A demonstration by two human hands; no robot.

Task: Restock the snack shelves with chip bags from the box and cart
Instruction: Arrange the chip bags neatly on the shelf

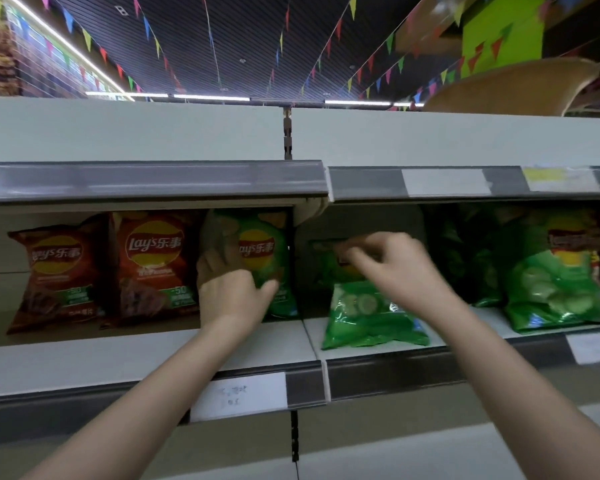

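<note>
A green chip bag stands upright at the right end of the left shelf bay, and my left hand grips its left side, fingers behind it and thumb across the front. In the right bay another green chip bag stands near the shelf's front edge. My right hand pinches that bag's top edge; the hand is blurred. Two red chip bags stand side by side to the left of my left hand. The box and cart are out of view.
More green chip bags stand further right on the same shelf. A shelf above overhangs the bags. Price labels sit on the front rails. A brown cardboard shape shows over the top at the right.
</note>
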